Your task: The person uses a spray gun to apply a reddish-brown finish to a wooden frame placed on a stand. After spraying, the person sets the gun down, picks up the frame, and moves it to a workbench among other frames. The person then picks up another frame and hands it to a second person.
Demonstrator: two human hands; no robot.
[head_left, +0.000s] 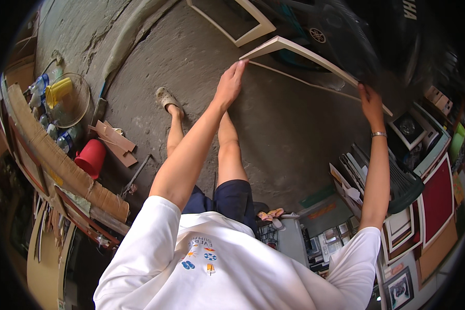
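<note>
Both arms reach forward over the floor, holding a white picture frame (315, 58) with no picture in it, tilted up off the ground. My left hand (229, 85) is closed at the frame's left corner, fingers stretched along its edge. On the far right side, my right hand (371, 107) grips the frame's long rail, thumb and fingers around it. A metal band (378, 134) circles the right wrist. Just beyond the left corner, a second white frame (257, 34) lies at the top of the view.
A dark motorbike (341, 36) stands close behind the held frame. At left are a red bucket (91, 158), a round fan guard (67, 101), flat brown scraps (113, 142) and cardboard (95, 188). Stacked frames and a dark green chair (405, 191) crowd the right.
</note>
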